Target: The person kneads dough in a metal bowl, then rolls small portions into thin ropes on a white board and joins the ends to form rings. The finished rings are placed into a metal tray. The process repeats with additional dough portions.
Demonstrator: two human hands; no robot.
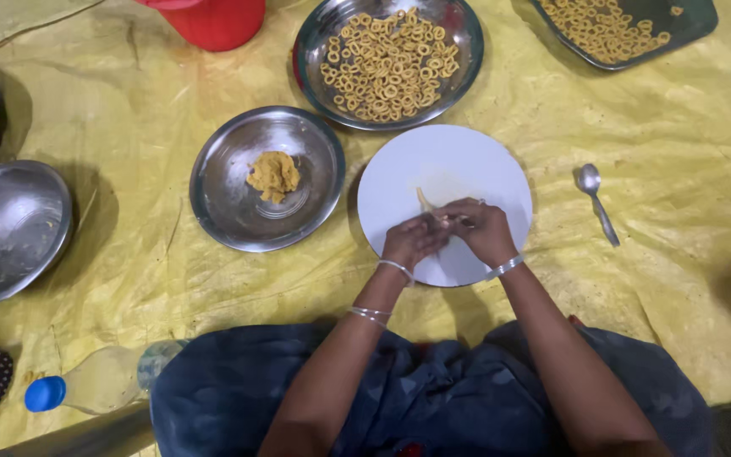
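head view: left hand (411, 239) and right hand (480, 228) pressed close, pinching a thin dough strip (425, 200) over the white plate (446, 165); it looks soft, light, tearable, best held gently near its ends.

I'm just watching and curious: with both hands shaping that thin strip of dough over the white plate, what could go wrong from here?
1. The dough strip is thin, and the left hand and right hand pinch it close together, so it might tear.
2. The white plate sits close to the steel plate of dough, so an elbow could perhaps nudge it.
3. The spoon lies loose on the yellow sheet and could be knocked.
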